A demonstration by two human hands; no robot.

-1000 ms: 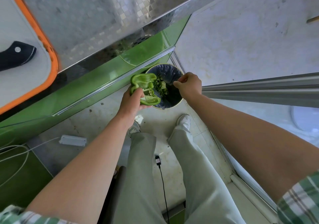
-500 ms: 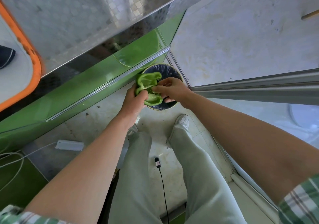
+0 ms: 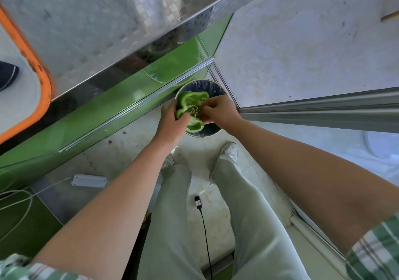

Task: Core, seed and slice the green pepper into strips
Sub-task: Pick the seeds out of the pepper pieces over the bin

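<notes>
Green pepper (image 3: 190, 101), cut side up, probably lengthwise away, in left hand (image 3: 172, 125).

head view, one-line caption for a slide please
Left hand holds an opened green pepper over a floor bin while the right hand picks out its seeds.

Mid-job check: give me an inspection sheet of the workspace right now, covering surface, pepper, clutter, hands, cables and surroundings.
Surface: steel counter with orange-rimmed cutting board at left; work happens off it, over the floor.
Job's things: green pepper, opened, seed core exposed, held above the lined bin; knife handle on the board.
Clutter: nothing seen.
Hands: left hand grips the pepper; right hand pinches at the seed core.
Cables: black lead, power strip and white cords on the floor.
Surroundings: green cabinet front, metal rail at right.
</notes>
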